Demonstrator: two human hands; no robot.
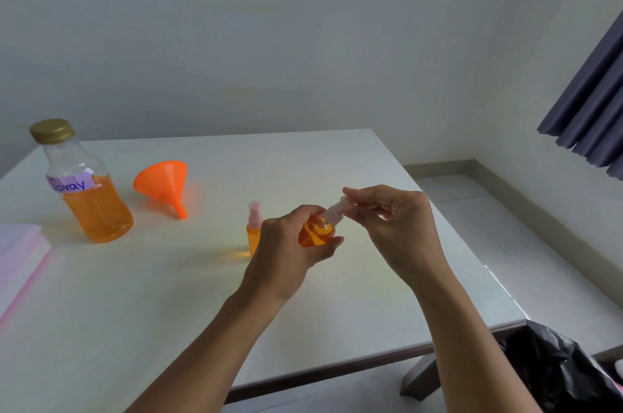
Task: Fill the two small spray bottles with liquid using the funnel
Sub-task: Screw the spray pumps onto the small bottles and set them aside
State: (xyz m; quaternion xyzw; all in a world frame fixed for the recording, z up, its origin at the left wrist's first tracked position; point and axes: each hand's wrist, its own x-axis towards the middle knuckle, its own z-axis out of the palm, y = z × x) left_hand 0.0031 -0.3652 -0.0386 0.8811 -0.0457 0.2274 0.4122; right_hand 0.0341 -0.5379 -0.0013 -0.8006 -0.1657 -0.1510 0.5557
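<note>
My left hand (286,244) grips a small spray bottle (316,233) full of orange liquid, tilted toward the right above the white table (168,294). My right hand (394,220) pinches its pale spray cap (337,208) at the bottle's neck. A second small spray bottle (254,227), capped and holding orange liquid, stands upright on the table just left of my left hand. The orange funnel (165,184) lies on its side further left. A large clear bottle (84,186) with a gold lid and a "spray" label stands at the far left, about half full of orange liquid.
A stack of pink and white sheets (17,257) lies at the table's left edge. A black plastic bag (559,372) sits below the table's right front corner. A dark curtain (593,109) hangs at the right. Tiled floor lies beyond the right edge.
</note>
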